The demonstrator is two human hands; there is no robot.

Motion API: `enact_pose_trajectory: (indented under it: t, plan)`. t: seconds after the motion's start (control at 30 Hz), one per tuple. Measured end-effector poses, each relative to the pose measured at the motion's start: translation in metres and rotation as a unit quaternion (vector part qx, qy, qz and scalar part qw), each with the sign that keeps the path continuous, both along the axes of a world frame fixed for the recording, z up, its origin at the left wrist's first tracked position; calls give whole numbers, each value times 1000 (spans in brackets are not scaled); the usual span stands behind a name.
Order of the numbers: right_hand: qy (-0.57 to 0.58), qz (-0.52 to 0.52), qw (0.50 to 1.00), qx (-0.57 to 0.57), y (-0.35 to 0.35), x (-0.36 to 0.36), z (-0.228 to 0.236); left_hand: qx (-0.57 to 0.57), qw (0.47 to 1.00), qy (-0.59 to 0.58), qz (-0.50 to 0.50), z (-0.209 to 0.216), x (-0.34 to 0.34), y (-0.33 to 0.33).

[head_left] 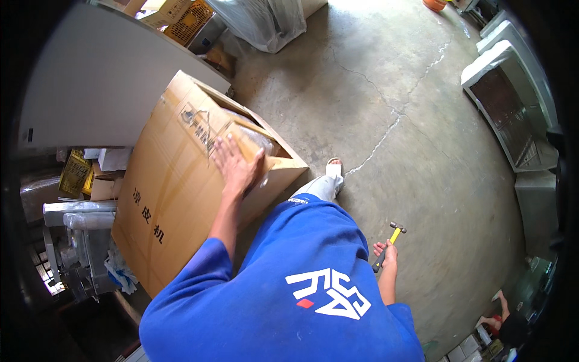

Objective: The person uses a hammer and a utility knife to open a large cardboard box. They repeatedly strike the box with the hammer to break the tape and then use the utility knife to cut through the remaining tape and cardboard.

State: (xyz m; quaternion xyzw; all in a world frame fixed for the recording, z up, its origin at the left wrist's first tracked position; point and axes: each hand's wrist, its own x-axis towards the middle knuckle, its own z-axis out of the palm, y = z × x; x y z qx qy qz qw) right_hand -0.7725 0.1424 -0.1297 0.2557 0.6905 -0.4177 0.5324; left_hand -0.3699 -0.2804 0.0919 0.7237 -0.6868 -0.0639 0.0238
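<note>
A large brown cardboard box [175,175] with dark printing stands to my left, and a light wooden edge [211,90] frames its right side. Against the upper part of the cardboard lies my left hand [237,164], fingers spread, beside a torn or folded flap [253,145]. Something wrapped in clear plastic [262,137] shows partly through the gap there; the cardboard hides the rest. Low at my right side, my right hand [386,253] is closed round the handle of a hammer [395,234] with a dark metal head and a yellow-and-black handle.
A grey-white panel [108,84] rises behind the box. Plastic-wrapped goods [265,24] stand at the far side, and metal cabinets [512,102] line the right. Cracks run across the concrete floor [422,151]. Another person [500,320] is at the lower right.
</note>
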Motion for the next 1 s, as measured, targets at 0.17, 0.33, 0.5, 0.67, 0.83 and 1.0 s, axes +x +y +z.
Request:
enact_pose_trajectory:
  t: [0.17,0.33,0.5,0.67,0.83,1.0]
  plan:
    - [-56,10,997,57,-57,-26,-19,110,986,-9,124,16,-30,-29]
    - [-87,212,968,98,-124,-64,-30,113,972,-38,202,14,-52,-39]
    - [-103,250,963,4,-209,-119,24,62,979,-88,174,9,-75,-37]
    - [-101,403,905,92,-283,-214,-51,47,974,-111,193,33,-141,-21]
    - [-42,391,916,73,-378,-341,-51,4,984,-50,169,27,-169,10]
    - [127,378,911,100,-463,-437,-85,-20,978,64,200,45,-233,24]
